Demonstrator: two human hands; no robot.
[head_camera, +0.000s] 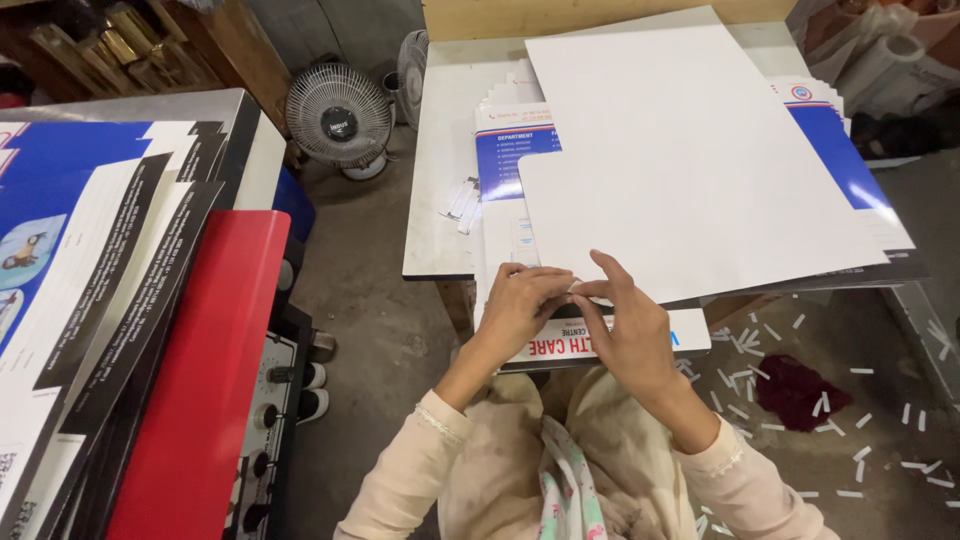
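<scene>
Pinching a small white strip (574, 287), the left hand (520, 310) and right hand (630, 330) were closed over the white card's (690, 160) edge, steadying it on the tabletop (440, 200).

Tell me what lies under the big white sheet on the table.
Under the big white sheet a stack of blue-and-white printed sheets pokes out at the left, right and near edges. Their middles are covered, so the number cannot be told.
</scene>
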